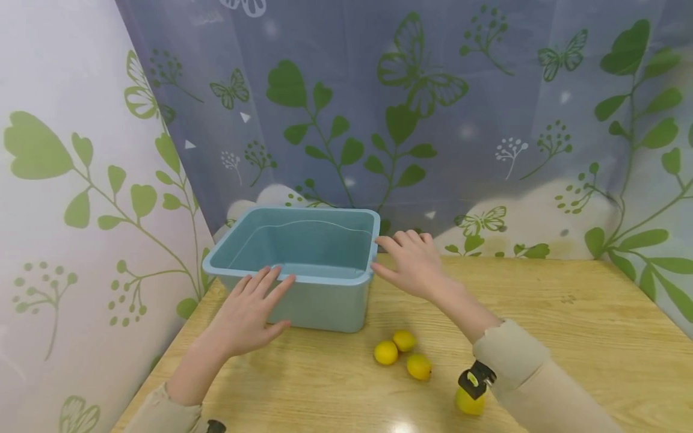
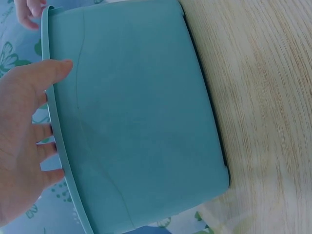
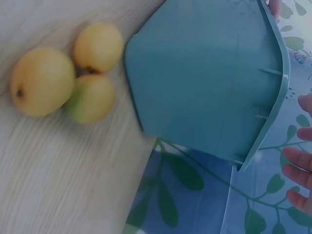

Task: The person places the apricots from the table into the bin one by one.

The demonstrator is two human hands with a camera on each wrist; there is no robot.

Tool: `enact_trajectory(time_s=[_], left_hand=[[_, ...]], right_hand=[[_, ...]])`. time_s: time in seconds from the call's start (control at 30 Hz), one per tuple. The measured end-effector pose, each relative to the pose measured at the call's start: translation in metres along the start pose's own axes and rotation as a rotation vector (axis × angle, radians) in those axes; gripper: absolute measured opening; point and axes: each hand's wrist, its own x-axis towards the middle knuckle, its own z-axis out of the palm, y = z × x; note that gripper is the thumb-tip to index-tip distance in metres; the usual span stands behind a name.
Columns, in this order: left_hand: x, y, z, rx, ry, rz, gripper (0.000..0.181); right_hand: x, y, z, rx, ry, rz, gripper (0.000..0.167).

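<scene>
A blue-green plastic bin stands on the table, its inside bare in the head view. My left hand is at its front rim with fingers spread; in the left wrist view the fingertips of that hand reach the rim, the thumb over the outer wall. My right hand is beside the right rim, fingers loosely bent and spread. In the right wrist view that hand shows a gap from the rim of the bin. Neither hand is curled round anything.
Three yellow fruits lie close together on the wooden table, right of the bin's front corner. Another yellow fruit lies nearer, partly behind the right wrist's camera. A patterned curtain hangs behind the bin.
</scene>
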Motion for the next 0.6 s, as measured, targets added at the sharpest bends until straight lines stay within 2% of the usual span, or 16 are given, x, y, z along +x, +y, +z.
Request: enact_trajectory(time_s=[0.3, 0.6], left_hand=[[0.001, 0.001, 0.0, 0.002, 0.0, 0.005, 0.076], [0.0, 0.001, 0.001, -0.004, 0.043, 0.017, 0.077]], right_hand=[[-0.031, 0.014, -0.002, 0.016, 0.033, -0.029, 0.048], [-0.063, 0.034, 0.001, 0.027, 0.035, -0.029, 0.047]])
